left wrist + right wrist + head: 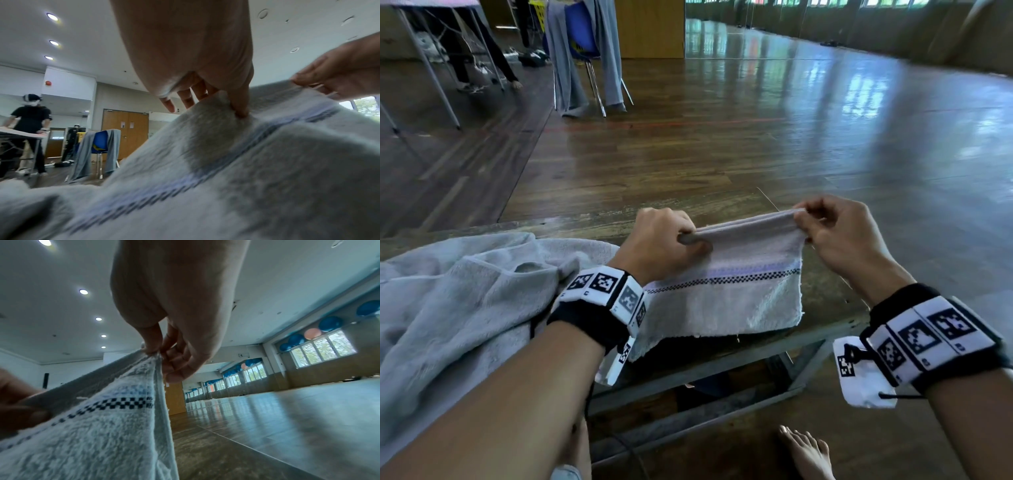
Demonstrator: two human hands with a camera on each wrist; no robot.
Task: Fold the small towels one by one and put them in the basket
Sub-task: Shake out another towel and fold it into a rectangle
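A small white towel [736,291] with a dark checkered stripe and a pale blue band hangs doubled over in front of me, above the table's front edge. My left hand [671,236] pinches its top left corner, and my right hand [822,226] pinches the top right corner, the top edge stretched between them. In the left wrist view the towel [226,178] fills the lower frame below the left hand [236,107], with the right hand [329,81] at the far corner. The right wrist view shows the right hand [158,352] pinching the towel [102,426]. No basket is in view.
A larger grey towel [465,291] lies crumpled on the low wooden table [592,222] to my left. A blue chair [582,37] draped with grey cloth stands at the back left, near a folding table's legs [431,68]. My bare foot [808,452] rests below.
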